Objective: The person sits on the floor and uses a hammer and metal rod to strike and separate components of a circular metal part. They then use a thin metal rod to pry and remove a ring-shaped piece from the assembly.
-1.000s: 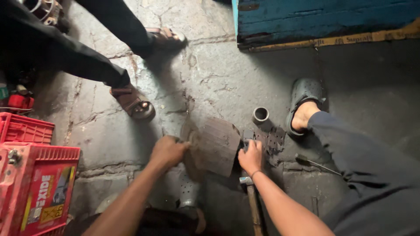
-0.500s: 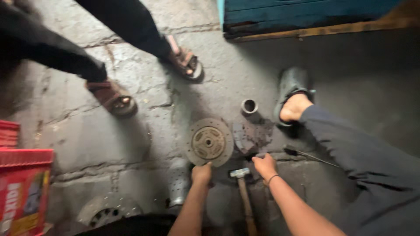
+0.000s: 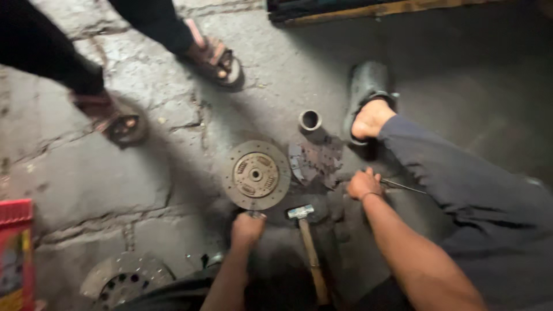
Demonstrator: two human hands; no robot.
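A round clutch disc [image 3: 256, 174] lies flat on the concrete floor. My left hand [image 3: 247, 229] sits just below its near edge, fingers closed on a small metal tool [image 3: 254, 215] that touches the rim. My right hand [image 3: 364, 184] rests as a fist on the floor to the right, beside the end of a thin metal rod [image 3: 406, 186]; whether it grips the rod I cannot tell. A hammer [image 3: 307, 236] with a wooden handle lies between my hands. A dark worn metal plate [image 3: 315, 161] lies to the right of the disc.
A short metal tube [image 3: 310, 120] stands behind the plate. My foot in a dark clog [image 3: 368, 95] is at the right. Another person's sandalled feet [image 3: 214, 57] [image 3: 118, 122] stand at the back left. A second disc [image 3: 124, 280] and a red crate [image 3: 14, 253] are at the lower left.
The disc, held tilted by both hands a second ago, now lies flat. Both hands have drawn back toward me, the left to the disc's near edge, the right toward the rod.
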